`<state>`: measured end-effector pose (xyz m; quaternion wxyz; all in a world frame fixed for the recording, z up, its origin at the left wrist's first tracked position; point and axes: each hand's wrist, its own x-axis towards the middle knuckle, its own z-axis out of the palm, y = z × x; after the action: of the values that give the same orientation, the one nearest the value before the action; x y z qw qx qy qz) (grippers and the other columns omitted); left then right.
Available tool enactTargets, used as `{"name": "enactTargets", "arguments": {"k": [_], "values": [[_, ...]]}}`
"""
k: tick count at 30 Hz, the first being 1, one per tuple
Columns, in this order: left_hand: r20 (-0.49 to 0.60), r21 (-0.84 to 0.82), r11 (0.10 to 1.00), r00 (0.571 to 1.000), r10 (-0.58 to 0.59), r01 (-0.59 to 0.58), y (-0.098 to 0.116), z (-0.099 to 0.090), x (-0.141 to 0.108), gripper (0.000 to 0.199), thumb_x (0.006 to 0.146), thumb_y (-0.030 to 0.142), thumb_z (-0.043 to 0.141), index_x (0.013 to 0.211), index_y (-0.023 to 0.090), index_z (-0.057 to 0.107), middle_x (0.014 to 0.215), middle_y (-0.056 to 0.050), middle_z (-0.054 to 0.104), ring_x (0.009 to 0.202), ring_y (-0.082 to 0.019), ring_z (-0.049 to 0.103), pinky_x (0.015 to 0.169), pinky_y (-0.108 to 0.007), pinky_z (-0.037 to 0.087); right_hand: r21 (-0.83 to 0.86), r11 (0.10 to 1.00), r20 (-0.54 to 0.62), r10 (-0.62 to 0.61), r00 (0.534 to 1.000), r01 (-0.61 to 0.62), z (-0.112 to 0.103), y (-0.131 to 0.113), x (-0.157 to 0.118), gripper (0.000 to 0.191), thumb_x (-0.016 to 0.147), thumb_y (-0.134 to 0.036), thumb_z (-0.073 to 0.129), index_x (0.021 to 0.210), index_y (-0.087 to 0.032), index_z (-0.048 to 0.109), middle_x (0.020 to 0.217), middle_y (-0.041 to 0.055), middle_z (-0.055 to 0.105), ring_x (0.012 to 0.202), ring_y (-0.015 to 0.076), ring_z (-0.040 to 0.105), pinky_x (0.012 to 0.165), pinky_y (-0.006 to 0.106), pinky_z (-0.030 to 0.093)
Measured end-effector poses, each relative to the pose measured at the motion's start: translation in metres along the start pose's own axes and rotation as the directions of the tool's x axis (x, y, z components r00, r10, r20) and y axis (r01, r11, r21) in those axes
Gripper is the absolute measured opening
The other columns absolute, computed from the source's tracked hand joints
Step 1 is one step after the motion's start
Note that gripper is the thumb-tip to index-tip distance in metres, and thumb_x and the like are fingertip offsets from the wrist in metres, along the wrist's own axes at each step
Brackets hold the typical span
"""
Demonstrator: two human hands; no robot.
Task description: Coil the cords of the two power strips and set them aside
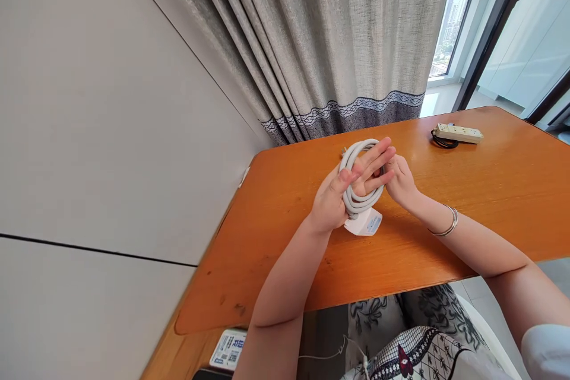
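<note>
A coil of thick white cable (356, 205) is held above the wooden table (267, 231). Through and around the coil go the fingers of my left hand (332, 199), its thumb lying across the loops and the other fingers stretched to the right. My right hand (401, 181) touches the coil's right side, its fingers bent and partly hidden behind the left fingertips. From the bottom of the coil hangs a white block with a printed label (373, 224). A small plug end (344, 152) shows at the coil's upper left.
A cream power strip (458, 133) with a black cord lies at the table's back right. Behind the table hangs a grey curtain (356, 41). A white panel wall (111, 130) borders the left side. Below the table's front left corner is a printed box (228, 349).
</note>
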<state>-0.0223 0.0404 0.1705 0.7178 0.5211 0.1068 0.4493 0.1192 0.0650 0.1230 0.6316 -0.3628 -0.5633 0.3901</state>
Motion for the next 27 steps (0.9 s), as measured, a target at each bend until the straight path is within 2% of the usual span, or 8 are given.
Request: {"name": "enactTargets", "arguments": {"k": [9,12,15,18,20,22,24,27], "values": [[0.017,0.131,0.99,0.999,0.052,-0.054,-0.006,0.005,-0.001,0.04,0.082,0.061,0.063,0.092,0.022,0.062,0.158,-0.005,0.041,0.15,-0.037,0.025,0.111,-0.058,0.042,0.012,0.998,0.0,0.07,0.998,-0.07,0.003,0.003,0.003,0.069,0.077,-0.088,0.039,0.064,-0.021,0.047,0.055,-0.0026,0.047,0.049,0.0097,0.043,0.046,0.024,0.037],[-0.03,0.231,0.949,0.973,0.23,-0.217,0.001,0.006,-0.002,0.041,0.081,0.062,0.063,0.101,0.026,0.064,0.156,-0.003,0.043,0.151,-0.033,0.026,0.114,-0.056,0.039,0.046,0.993,0.195,0.095,0.976,-0.106,0.006,0.01,0.0,0.071,0.085,-0.085,0.026,0.063,-0.021,0.047,0.055,-0.0019,0.047,0.05,0.0103,0.043,0.05,0.025,0.039],[-0.05,0.286,0.858,0.888,0.457,-0.426,0.019,-0.002,-0.005,0.026,0.083,0.052,0.062,0.098,0.031,0.066,0.152,0.004,0.048,0.151,-0.027,0.026,0.118,-0.049,0.037,-0.005,0.992,0.494,0.11,0.863,-0.124,0.006,0.02,-0.004,0.07,0.09,-0.079,0.021,0.072,-0.02,0.053,0.054,-0.0033,0.045,0.051,0.0113,0.044,0.054,0.026,0.041],[-0.113,0.374,0.713,0.734,0.67,-0.593,0.039,-0.016,-0.008,0.023,0.089,0.045,0.055,0.076,0.027,0.063,0.146,0.011,0.054,0.152,-0.025,0.025,0.119,-0.046,0.036,-0.238,0.971,0.622,0.139,0.77,0.017,0.003,0.027,-0.005,0.048,0.098,-0.058,0.035,0.091,-0.017,0.059,0.066,-0.001,0.053,0.062,0.0133,0.051,0.063,0.027,0.044],[-0.161,0.451,0.635,0.643,0.749,-0.627,0.048,-0.025,-0.01,0.026,0.091,0.042,0.053,0.073,0.025,0.061,0.145,0.012,0.055,0.152,-0.025,0.025,0.119,-0.045,0.034,-0.442,0.876,0.626,0.147,0.766,0.192,0.0,0.027,-0.004,0.027,0.098,-0.037,0.044,0.107,-0.014,0.057,0.08,0.0032,0.06,0.07,0.0152,0.054,0.069,0.029,0.044],[-0.182,0.548,0.582,0.594,0.784,-0.6,0.051,-0.035,-0.01,0.02,0.092,0.044,0.054,0.087,0.029,0.066,0.15,0.014,0.049,0.152,-0.025,0.023,0.119,-0.044,0.031,-0.601,0.721,0.604,0.128,0.787,0.344,-0.002,0.022,-0.003,0.029,0.095,-0.021,0.046,0.121,-0.012,0.052,0.091,0.0079,0.063,0.074,0.0169,0.056,0.071,0.03,0.043],[-0.176,0.641,0.549,0.593,0.786,-0.536,0.049,-0.045,-0.008,0.023,0.093,0.048,0.053,0.11,0.036,0.064,0.157,0.017,0.04,0.154,-0.025,0.017,0.121,-0.042,0.026,-0.683,0.573,0.598,0.084,0.797,0.453,-0.004,0.013,-0.004,0.033,0.095,-0.017,0.045,0.127,-0.01,0.051,0.098,0.0112,0.064,0.076,0.0178,0.058,0.068,0.029,0.042],[-0.136,0.721,0.542,0.679,0.721,-0.431,0.039,-0.058,-0.002,0.044,0.091,0.052,0.056,0.133,0.04,0.053,0.163,0.01,0.03,0.154,-0.024,0.014,0.124,-0.04,0.018,-0.683,0.396,0.661,-0.022,0.75,0.614,-0.007,-0.01,-0.012,0.033,0.099,-0.022,0.04,0.125,-0.013,0.058,0.096,0.0103,0.064,0.069,0.016,0.055,0.059,0.027,0.037]]}}
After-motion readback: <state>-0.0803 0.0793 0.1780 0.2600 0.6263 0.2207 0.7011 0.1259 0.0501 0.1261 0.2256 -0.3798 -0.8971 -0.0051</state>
